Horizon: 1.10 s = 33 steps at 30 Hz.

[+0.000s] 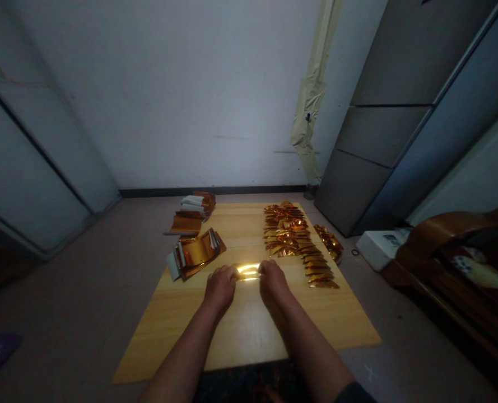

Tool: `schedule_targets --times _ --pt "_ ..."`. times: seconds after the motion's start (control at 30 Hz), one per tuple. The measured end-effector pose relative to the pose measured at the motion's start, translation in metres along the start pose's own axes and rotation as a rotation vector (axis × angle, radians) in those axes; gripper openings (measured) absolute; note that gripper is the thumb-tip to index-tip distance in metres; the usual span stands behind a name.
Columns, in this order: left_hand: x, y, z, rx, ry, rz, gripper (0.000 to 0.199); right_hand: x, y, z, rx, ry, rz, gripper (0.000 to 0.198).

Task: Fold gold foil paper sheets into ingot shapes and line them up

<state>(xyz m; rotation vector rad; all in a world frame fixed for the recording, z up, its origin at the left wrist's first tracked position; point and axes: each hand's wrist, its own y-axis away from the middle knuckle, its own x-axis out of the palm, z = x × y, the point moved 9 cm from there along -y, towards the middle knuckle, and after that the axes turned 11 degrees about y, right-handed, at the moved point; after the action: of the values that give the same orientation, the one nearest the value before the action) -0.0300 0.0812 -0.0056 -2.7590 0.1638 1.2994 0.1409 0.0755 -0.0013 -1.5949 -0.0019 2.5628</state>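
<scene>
A shiny gold foil paper [247, 272] is stretched between my two hands, just above or on the wooden table [240, 330]. My left hand [221, 286] pinches its left end, and my right hand [273, 279] pinches the right end. Light glints off its curved surface. To the left lies a stack of curled gold foil sheets [198, 252] with pale backs. On the right, rows of folded gold foil pieces [286, 229] overlap each other. The fingertips are partly hidden behind the knuckles.
More curled foil sheets [185, 223] lie at the table's far left edge. Beyond the right edge sits a heap of folded foil [329, 244]. A grey refrigerator [370, 140], a white box [378, 249] and a wooden bench [437, 252] stand to the right. A wall [190, 101] rises behind.
</scene>
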Motion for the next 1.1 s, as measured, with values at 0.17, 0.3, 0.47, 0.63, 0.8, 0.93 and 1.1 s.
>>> schedule_targets --times 0.17,0.3,0.47,0.63,0.8,0.93,1.1 --pt "-0.004 0.003 -0.008 -0.025 -0.072 -0.028 0.017 -0.004 -0.001 0.005 -0.004 0.081 0.045 0.018" --pt "-0.004 0.006 -0.009 -0.022 -0.094 -0.053 0.011 -0.006 0.0 0.006 0.007 0.085 0.065 0.016" --pt "-0.006 0.012 -0.01 0.062 -0.025 -0.124 0.018 -0.005 0.002 0.009 -0.038 0.091 0.073 0.023" --pt "-0.009 0.014 -0.011 0.126 0.048 -0.174 0.015 -0.001 -0.001 0.005 -0.03 0.067 0.094 0.016" --pt "-0.009 0.015 -0.015 0.181 0.108 -0.178 0.015 -0.006 0.001 0.005 -0.044 0.026 0.055 0.02" --pt "-0.008 0.018 -0.02 0.191 0.058 -0.151 0.014 -0.009 0.001 0.006 -0.066 -0.07 0.069 0.015" --pt "-0.009 0.023 -0.029 0.212 -0.003 -0.152 0.01 -0.01 0.0 0.0 -0.006 -0.159 0.056 0.018"
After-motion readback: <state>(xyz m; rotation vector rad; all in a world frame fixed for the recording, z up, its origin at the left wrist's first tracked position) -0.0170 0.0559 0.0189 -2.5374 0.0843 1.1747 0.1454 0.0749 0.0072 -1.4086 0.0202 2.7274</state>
